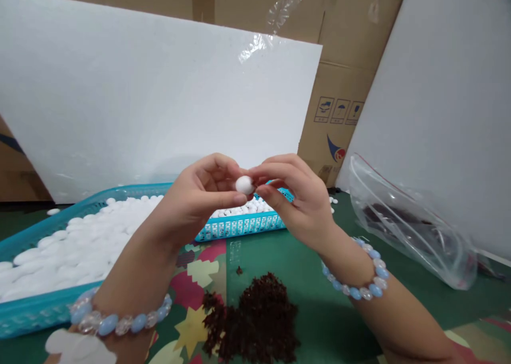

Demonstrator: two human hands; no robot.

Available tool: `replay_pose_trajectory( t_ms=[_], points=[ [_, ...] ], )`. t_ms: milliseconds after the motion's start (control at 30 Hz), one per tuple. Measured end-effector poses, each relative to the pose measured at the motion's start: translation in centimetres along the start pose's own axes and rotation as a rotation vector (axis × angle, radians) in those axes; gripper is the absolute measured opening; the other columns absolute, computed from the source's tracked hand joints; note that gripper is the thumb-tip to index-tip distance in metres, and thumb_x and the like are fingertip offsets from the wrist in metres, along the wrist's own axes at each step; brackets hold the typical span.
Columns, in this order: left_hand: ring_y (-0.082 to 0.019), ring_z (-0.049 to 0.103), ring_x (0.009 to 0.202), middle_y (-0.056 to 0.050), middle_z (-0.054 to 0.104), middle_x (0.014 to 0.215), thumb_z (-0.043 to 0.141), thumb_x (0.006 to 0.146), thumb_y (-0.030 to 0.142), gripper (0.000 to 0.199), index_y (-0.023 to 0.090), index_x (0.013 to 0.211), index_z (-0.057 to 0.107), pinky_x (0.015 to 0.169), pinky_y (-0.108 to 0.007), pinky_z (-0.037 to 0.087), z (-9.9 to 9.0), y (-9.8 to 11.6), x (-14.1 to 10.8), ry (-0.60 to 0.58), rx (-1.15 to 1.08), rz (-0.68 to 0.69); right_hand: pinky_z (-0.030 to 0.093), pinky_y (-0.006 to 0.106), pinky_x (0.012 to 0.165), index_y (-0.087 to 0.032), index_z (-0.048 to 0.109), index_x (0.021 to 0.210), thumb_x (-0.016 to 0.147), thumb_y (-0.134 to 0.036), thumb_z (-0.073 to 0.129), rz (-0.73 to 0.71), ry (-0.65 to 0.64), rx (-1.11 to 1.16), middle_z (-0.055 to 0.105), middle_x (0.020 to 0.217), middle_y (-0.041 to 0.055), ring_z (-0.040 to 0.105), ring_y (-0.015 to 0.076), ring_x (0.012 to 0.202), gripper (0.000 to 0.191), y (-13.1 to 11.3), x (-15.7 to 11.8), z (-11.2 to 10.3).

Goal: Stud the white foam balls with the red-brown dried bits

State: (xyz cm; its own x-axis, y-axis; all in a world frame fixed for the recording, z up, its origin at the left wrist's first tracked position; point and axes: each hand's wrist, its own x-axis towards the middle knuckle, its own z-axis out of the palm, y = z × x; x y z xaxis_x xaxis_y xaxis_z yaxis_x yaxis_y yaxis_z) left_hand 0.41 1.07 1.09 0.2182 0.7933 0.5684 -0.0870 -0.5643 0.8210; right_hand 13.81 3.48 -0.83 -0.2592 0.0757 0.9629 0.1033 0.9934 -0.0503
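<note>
Between the fingers of both hands is a small white ball (244, 185), held up above the table. My left hand (195, 191) is closed on it, with the thumb below and the fingers behind. My right hand (299, 199) pinches at the ball's right side; a tiny dark bit shows by those fingertips, too small to make out fully. Beneath the hands lies a heap of small dark reddish-brown pieces (265, 321). Behind my left arm stands a blue plastic basket (239, 225) filled with many white balls (99, 231).
A clear plastic bag (415, 231) with dark brown contents lies at the right. Behind the basket leans a white board (159, 87) against cardboard boxes (343, 82). The table has a green cover (331, 311) with a coloured pattern. A few white balls lie beyond my right hand.
</note>
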Motion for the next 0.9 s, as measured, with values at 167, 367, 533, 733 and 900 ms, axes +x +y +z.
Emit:
replay_pose_trajectory(
  t_ms=[167, 367, 533, 733, 900],
  points=[
    [-0.007, 0.052, 0.052, 0.008, 0.053, 0.058, 0.059, 0.047, 0.006, 0.019, 0.020, 0.053, 0.047, 0.044, -0.015, 0.043, 0.4, -0.1, 0.0, 0.067, 0.101, -0.011, 0.042, 0.016, 0.049, -0.020, 0.053, 0.067, 0.067, -0.013, 0.046, 0.094, 0.076, -0.017, 0.048, 0.066, -0.0015, 0.049, 0.0060, 0.060, 0.010, 0.5, 0.2, 0.2],
    [-0.006, 0.049, 0.047, 0.009, 0.046, 0.047, 0.059, 0.049, 0.011, 0.020, 0.019, 0.052, 0.040, 0.042, -0.014, 0.041, 1.1, -0.6, 0.2, 0.104, 0.237, -0.003, 0.043, 0.018, 0.050, -0.017, 0.054, 0.064, 0.066, -0.015, 0.045, 0.312, 0.016, 0.193, 0.054, 0.064, -0.0003, 0.051, 0.0071, 0.060, 0.009, 0.6, 0.4, 0.2],
    [-0.008, 0.046, 0.050, 0.006, 0.043, 0.051, 0.056, 0.054, 0.021, 0.018, 0.018, 0.051, 0.039, 0.046, -0.020, 0.039, 1.1, -1.1, 0.2, 0.203, 0.543, 0.123, 0.045, 0.020, 0.049, -0.016, 0.053, 0.067, 0.060, -0.020, 0.051, 0.469, -0.071, 0.391, 0.051, 0.068, 0.0009, 0.050, 0.0082, 0.061, 0.008, 1.3, 0.3, 0.7],
    [-0.012, 0.051, 0.060, 0.003, 0.050, 0.062, 0.055, 0.053, 0.023, 0.012, 0.019, 0.061, 0.046, 0.055, -0.023, 0.042, 0.4, -0.8, 0.1, 0.080, 0.570, 0.047, 0.044, 0.021, 0.051, -0.017, 0.053, 0.062, 0.059, -0.017, 0.053, 0.473, -0.036, 0.332, 0.051, 0.063, -0.0012, 0.050, 0.0075, 0.058, 0.004, 2.4, 0.2, 0.6],
    [-0.015, 0.049, 0.061, -0.001, 0.055, 0.068, 0.050, 0.053, 0.035, 0.019, 0.019, 0.064, 0.052, 0.058, -0.027, 0.036, -2.6, 2.1, 0.0, 0.206, 1.120, -0.018, 0.043, 0.024, 0.061, -0.023, 0.052, 0.075, 0.066, -0.014, 0.048, 0.250, 0.278, 0.082, 0.052, 0.072, -0.0019, 0.050, 0.0087, 0.065, 0.013, 1.9, 0.0, -0.7]
  ],
)
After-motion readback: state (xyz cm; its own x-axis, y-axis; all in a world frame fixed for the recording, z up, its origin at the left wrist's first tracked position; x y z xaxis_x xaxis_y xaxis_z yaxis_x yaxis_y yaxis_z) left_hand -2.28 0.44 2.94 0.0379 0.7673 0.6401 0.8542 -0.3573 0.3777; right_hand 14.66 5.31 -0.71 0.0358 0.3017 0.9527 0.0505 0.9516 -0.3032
